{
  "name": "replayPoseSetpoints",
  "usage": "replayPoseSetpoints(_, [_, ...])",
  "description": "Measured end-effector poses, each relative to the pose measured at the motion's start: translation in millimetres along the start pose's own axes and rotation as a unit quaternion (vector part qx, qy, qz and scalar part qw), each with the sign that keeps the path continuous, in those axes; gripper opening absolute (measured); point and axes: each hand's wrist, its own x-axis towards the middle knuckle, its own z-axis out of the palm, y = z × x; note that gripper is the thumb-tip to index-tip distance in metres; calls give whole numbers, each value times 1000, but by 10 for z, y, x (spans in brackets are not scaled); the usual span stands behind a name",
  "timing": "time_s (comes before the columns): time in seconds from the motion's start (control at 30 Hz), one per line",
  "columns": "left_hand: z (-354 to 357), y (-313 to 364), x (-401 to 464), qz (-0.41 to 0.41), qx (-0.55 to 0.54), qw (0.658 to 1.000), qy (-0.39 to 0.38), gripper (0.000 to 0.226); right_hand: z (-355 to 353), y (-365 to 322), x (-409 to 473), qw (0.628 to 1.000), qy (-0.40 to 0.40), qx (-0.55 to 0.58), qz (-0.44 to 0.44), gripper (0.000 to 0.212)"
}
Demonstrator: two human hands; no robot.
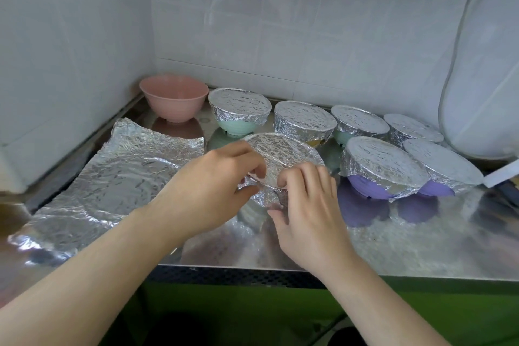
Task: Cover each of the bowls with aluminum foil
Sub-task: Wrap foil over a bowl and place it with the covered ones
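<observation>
Foil crinkles over the near bowl (280,154) at the middle of the steel bench (393,247), and both hands work its near rim. The left hand (213,191) pinches the foil edge from eight o'clock of the bowl; the right hand (306,205) curls on the foil skirt at five o'clock. An uncovered pink bowl (174,98) stands at eleven o'clock, a loose foil sheet (112,182) lies at nine, and covered bowls (384,166) crowd from twelve to three.
</observation>
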Motion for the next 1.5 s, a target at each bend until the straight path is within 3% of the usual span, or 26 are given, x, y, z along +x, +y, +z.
replayPoseSetpoints(0.23, [19,-56,-5,2,13,1000,0,18,-38,86,10,993,49,106,-11,15])
replayPoseSetpoints(0.4, [-51,-24,4,21,11,1000,-2,17,-123,212,-6,991,48,126,17,21])
replayPoseSetpoints(0.53, [-52,-73,5,10,5,1000,2,16,-146,194,46,988,18,153,-7,12])
replayPoseSetpoints(0.8, [-81,-169,8,3,22,1000,-2,17,-155,290,79,993,18,120,1,20])
replayPoseSetpoints(1.5, [6,-33,27,60,4,998,-23,13,-119,177,48,993,14,114,-24,18])
